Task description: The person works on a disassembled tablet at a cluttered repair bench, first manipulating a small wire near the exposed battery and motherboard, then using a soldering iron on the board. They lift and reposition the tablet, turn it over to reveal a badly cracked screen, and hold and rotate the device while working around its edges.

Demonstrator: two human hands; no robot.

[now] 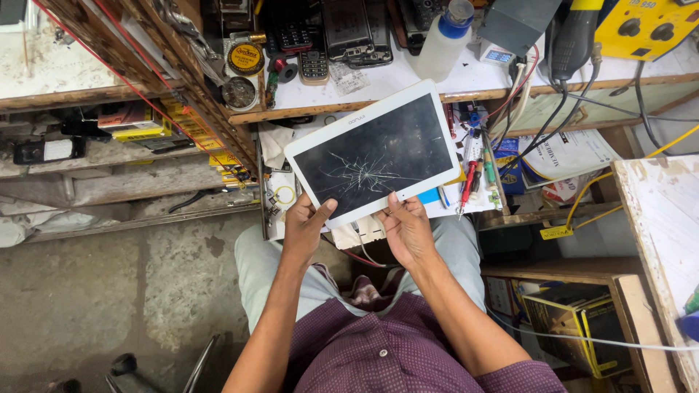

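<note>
The scene is evenly and fairly brightly lit by soft, diffuse light, with no hard shadows. The white shelf top (473, 76) and the pale board (666, 218) at the right edge come close to washing out. The dark tablet screen (378, 156) shows a dull grey sheen but no sharp glare, so its cracks read clearly. Deep shade sits under the shelves and in the lower right boxes (575, 320). Focus is crisp at centre; straight edges bend slightly near the corners from the wide lens.
</note>
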